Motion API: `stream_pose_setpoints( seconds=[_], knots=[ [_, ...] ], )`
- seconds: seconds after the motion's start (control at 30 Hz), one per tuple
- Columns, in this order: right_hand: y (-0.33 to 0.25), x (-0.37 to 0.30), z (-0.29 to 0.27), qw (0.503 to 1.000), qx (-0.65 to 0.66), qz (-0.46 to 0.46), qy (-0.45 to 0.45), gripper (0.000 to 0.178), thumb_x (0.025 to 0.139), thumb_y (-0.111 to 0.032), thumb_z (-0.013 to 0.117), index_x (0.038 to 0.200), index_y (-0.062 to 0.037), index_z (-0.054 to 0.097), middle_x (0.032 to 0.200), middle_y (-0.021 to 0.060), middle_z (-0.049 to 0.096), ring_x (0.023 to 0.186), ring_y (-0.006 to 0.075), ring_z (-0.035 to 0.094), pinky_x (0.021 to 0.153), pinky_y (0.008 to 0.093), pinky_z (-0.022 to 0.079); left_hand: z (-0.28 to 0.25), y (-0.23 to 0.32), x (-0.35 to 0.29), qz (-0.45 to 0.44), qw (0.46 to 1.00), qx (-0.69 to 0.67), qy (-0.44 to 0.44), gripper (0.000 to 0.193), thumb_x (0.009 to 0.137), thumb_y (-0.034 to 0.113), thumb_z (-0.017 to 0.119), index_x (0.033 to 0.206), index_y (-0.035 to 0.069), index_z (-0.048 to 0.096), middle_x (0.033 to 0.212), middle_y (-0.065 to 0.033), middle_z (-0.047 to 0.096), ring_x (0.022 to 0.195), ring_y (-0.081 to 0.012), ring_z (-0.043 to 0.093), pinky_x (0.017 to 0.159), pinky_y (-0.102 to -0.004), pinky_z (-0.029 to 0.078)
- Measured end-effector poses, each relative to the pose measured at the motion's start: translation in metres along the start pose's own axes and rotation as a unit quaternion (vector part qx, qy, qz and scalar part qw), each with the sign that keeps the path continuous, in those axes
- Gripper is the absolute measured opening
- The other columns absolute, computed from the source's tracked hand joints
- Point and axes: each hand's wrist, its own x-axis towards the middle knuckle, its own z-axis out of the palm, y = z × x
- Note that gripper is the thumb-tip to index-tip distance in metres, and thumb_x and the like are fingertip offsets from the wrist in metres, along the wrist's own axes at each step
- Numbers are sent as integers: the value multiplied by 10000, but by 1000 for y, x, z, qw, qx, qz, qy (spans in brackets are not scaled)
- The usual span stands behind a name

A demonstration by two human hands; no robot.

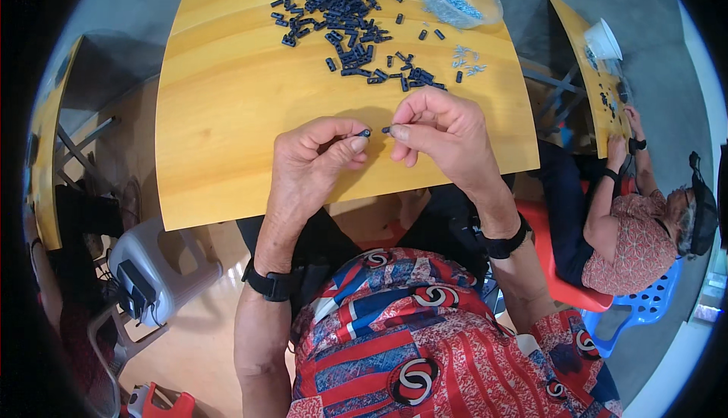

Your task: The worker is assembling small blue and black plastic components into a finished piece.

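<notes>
Head view: left fingers pinch black part, right fingers dark piece, both partly hidden.

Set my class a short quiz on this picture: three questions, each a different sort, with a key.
1. True or false: the left hand and the right hand each pinch a small dark part, with a gap between the two.
2. What does the clear bowl hold?
A) black pieces
B) small bluish pieces
C) red pieces
3. Fill in: the dark pieces lie heaped on a ____ table.

Key: 1 true; 2 B; 3 yellow.
</notes>
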Motion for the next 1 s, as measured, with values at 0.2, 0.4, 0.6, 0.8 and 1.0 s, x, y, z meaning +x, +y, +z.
stream_pose_setpoints(
  seconds=[0.2, 0.4, 0.6, 0.8, 1.0],
  knots=[
    [-2, 4, 9, 999, -36, -14, 7, 51, 854, 3, 605, 904, 19, 603, 722, 25, 624, 614, 65, 599, 543, 202, 484, 0, 1, -1, -10, 1000, -10, -9, 115, 869, 18, 636, 970, -28, 668, 817, -53, 669, 720, -92, 625, 667, -236, 547],
    [-3, 3, 13, 994, -110, -26, -8, 72, 871, 5, 599, 938, 18, 623, 759, 9, 621, 651, 47, 587, 586, 189, 477, 0, 4, 0, -19, 1000, 3, -7, 113, 874, 12, 625, 971, -28, 667, 809, -46, 668, 709, -83, 621, 659, -229, 545],
    [-2, 4, 14, 987, -149, -63, -13, 54, 867, 7, 602, 914, 22, 623, 775, 12, 614, 665, 56, 591, 597, 196, 478, 1, 5, 0, -16, 1000, 0, -9, 109, 875, 9, 623, 965, -27, 672, 795, -47, 667, 704, -78, 620, 647, -224, 541],
    [-1, 6, 16, 958, -235, -166, -2, 54, 807, 17, 598, 859, 5, 610, 756, 105, 616, 616, 200, 624, 532, 288, 484, 2, 6, 0, -12, 1000, 15, -14, 103, 878, 16, 624, 957, -28, 675, 786, -48, 672, 703, -74, 626, 637, -216, 537],
    [-7, 7, 17, 910, -330, -250, -20, 74, 792, 32, 601, 851, -12, 609, 735, 106, 586, 632, 242, 611, 541, 313, 477, -1, 8, 0, -26, 999, 15, -15, 99, 876, 20, 630, 950, -28, 677, 777, -51, 676, 683, -78, 635, 625, -213, 536]
  ],
)
